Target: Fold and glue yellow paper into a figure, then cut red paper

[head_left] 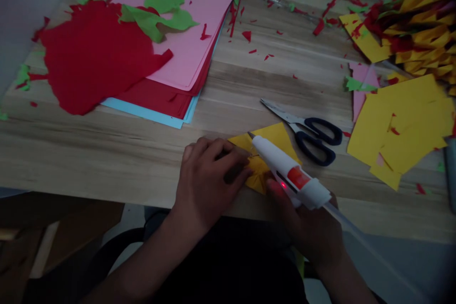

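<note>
The right hand (313, 225) is gripping a white glue gun (276, 157), its nozzle pointing toward ten o'clock over yellow paper (281, 137) that is lying at the counter's (124, 161) six o'clock side. The left hand's (208, 183) fingers are curling onto the paper; whether they are pinching or only pressing, I cannot tell. The paper is looking light and easily creased, probably best held by its edges; the gun is seeming rigid, suiting its handle, which the palm is hiding. Dimness is blurring the folds.
</note>
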Tool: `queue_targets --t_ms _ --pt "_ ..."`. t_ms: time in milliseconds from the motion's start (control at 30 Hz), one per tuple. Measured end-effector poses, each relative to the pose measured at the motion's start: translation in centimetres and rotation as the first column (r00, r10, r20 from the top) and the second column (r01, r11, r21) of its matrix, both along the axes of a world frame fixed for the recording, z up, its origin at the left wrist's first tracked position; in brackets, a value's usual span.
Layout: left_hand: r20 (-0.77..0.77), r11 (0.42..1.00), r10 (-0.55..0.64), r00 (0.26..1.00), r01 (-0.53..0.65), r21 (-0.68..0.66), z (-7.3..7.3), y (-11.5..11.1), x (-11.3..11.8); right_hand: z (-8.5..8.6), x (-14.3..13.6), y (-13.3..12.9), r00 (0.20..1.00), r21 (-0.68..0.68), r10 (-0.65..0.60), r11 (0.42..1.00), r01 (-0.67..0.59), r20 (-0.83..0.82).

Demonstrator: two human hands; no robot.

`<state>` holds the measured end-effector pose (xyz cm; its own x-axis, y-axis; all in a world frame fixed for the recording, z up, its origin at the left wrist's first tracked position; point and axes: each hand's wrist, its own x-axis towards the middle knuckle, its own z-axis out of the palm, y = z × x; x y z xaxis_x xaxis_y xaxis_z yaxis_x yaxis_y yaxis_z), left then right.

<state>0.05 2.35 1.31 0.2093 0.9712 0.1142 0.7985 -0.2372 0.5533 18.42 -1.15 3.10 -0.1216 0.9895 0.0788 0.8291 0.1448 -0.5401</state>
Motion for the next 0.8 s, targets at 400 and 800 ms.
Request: queue_targets --t_ms 400,800 --pt "0.028 1.0 0.006 1.0 -0.006 -0.031 0.1 -0.1 0.0 -0.2 1.0 -0.2 0.998 0.019 0.051 0.998 -0.051 0.029" --pt "0.02 0.999 0.036 0.999 -0.035 -0.04 0.4 0.0 0.2 -1.2 1.5 -1.3 0.99 0.035 0.001 0.999 -0.006 0.138"
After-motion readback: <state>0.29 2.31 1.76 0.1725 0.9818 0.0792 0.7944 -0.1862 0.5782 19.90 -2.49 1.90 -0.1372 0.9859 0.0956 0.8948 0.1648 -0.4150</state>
